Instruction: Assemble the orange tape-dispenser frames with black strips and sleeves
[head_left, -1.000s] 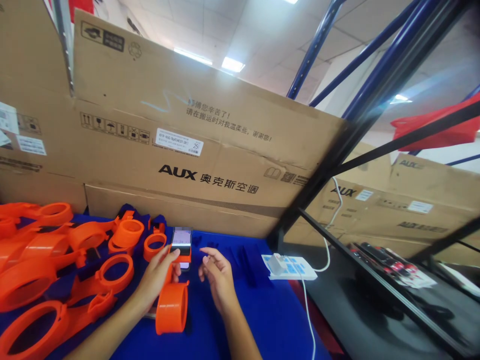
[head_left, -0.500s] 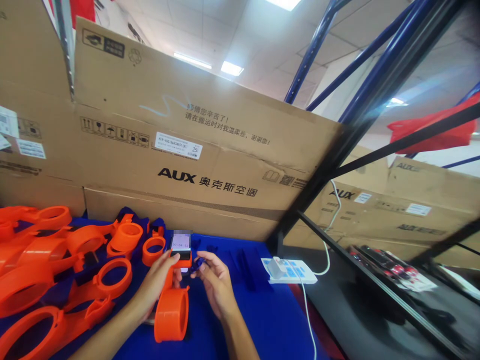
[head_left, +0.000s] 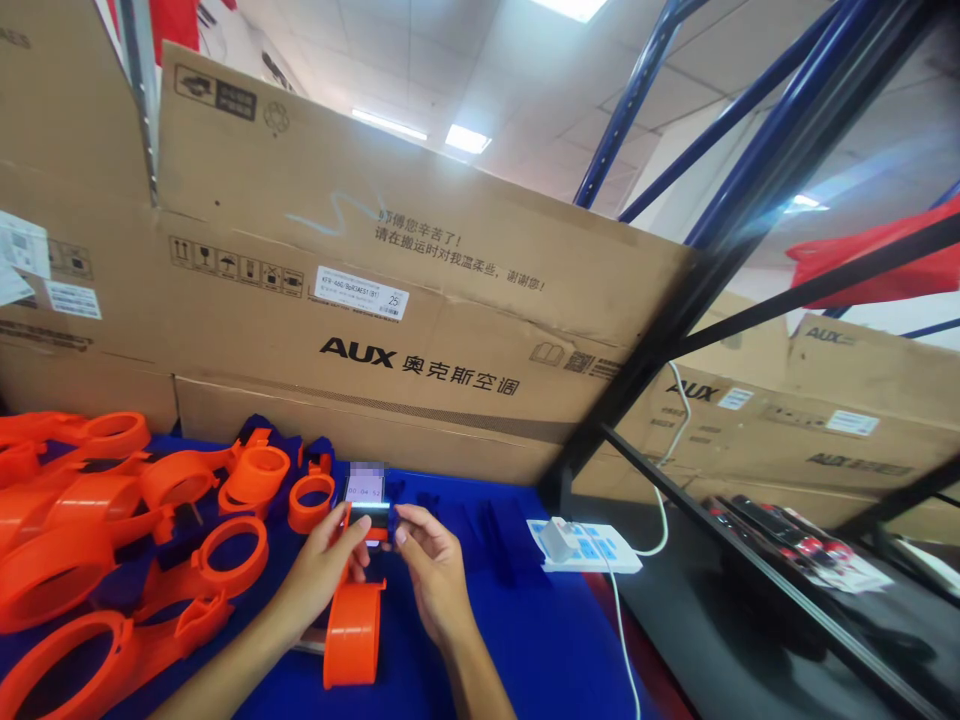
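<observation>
My left hand [head_left: 319,570] grips an orange plastic holder [head_left: 352,632] with a wide ring at its near end, lifted over the blue table [head_left: 517,640]. A phone [head_left: 365,492] with a lit screen sits at the holder's far end. My right hand [head_left: 431,565] pinches a small dark blue part [head_left: 390,520] against the holder just below the phone. Both thumbs meet at that spot.
Several orange ring-shaped holders [head_left: 112,520] lie piled on the left of the table. Large AUX cardboard boxes [head_left: 420,330] wall off the back. A white power strip [head_left: 592,545] with a cable lies to the right, beside a black shelf [head_left: 750,620] and blue rack posts.
My right hand has moved left from open air to the holder and now presses a small blue part onto it. The holder has tilted slightly; the left hand keeps its grip.
</observation>
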